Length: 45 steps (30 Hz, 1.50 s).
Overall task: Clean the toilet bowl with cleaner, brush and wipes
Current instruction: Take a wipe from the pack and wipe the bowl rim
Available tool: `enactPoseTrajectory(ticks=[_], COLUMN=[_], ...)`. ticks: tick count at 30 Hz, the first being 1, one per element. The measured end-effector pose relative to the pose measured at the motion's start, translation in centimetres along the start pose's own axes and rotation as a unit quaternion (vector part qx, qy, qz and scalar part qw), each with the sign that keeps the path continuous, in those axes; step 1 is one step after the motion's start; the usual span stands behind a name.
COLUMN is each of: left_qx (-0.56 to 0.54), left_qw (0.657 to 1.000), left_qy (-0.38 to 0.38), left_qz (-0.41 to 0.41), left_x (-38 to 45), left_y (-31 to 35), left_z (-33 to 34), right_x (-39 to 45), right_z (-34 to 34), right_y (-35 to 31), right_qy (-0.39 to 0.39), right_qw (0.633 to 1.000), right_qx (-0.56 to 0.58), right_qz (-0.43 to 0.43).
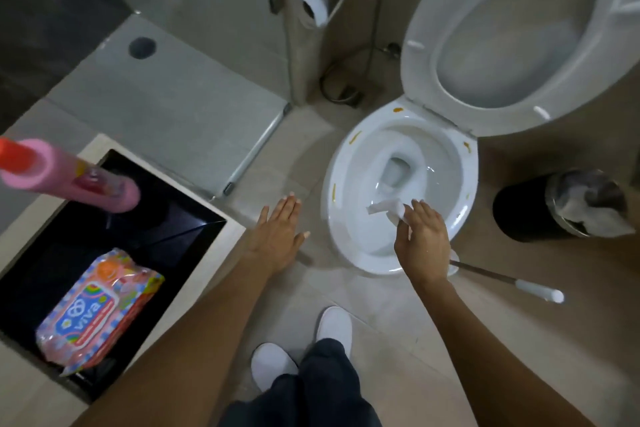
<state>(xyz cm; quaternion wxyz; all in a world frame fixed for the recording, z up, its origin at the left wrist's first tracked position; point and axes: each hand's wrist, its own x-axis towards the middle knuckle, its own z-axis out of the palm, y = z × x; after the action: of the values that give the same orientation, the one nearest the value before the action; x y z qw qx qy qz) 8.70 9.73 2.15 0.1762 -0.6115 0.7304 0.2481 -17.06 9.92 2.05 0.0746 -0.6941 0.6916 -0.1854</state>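
The white toilet bowl point(356, 218) stands open with its seat and lid point(446, 28) raised; several orange-brown smears dot the rim. My right hand point(422, 239) pinches a white wipe point(384, 208) over the front inside of the bowl. My left hand point(280, 232) hovers flat with straight fingers over the floor left of the bowl, holding nothing. A pink cleaner bottle point(65, 177) with a red cap stands on the counter at the left. A colourful pack of wipes point(97, 308) lies in the black sink basin point(166, 218). The brush's handle point(509, 282) lies on the floor right of the bowl.
A black waste bin point(530, 208) with crumpled paper stands to the right of the toilet. A toilet-paper roll point(311, 3) hangs on the wall behind. A glass shower partition point(256, 149) stands to the left. My white shoes point(332, 326) are on the tiled floor below.
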Motion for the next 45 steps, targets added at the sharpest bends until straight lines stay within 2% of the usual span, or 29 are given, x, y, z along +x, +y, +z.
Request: enactPoseTrajectory(ticks=[7,12,17,20,24,27,33,38,45], left_qx=[0.018,0.029,0.046,0.055,0.055,0.049,0.037,0.032,0.018], left_qw=[0.998,0.992,0.986,0.984,0.98,0.977,0.974,0.972,0.969], left_qy=[-0.036,-0.052,-0.055,-0.051,-0.035,-0.013,0.006,0.014,0.024], left_qz=[0.055,0.111,0.151,0.164,0.188,0.209,0.223,0.234,0.244], left_x=[3.2,5.7,7.5,8.1,8.9,9.6,10.5,11.4,11.6], left_y=[5.3,6.5,5.2,4.2,3.1,2.7,2.3,2.2,1.6], left_z=[2.9,6.6,10.1,11.5,12.2,12.6,13.2,13.7,13.6], right_x=[-1.6,-4.1,-7.4,-10.1,-12.2,-12.4,-12.2,-11.6,-12.2], right_z=[1.2,4.2,9.1,11.8,14.1,14.7,15.3,16.0,17.6], right_y=[4.1,4.5,3.1,2.3,1.6,1.4,1.7,1.8,1.5], right_qy=[-0.027,-0.042,-0.059,-0.114,-0.171,-0.166,-0.186,-0.194,-0.18], right_qw=[0.996,0.993,0.997,0.993,0.984,0.985,0.981,0.98,0.983], right_qx=[0.036,0.042,0.004,-0.033,-0.036,-0.014,-0.058,-0.003,-0.008], right_qz=[0.072,0.1,0.044,0.009,0.022,0.034,0.025,0.048,0.025])
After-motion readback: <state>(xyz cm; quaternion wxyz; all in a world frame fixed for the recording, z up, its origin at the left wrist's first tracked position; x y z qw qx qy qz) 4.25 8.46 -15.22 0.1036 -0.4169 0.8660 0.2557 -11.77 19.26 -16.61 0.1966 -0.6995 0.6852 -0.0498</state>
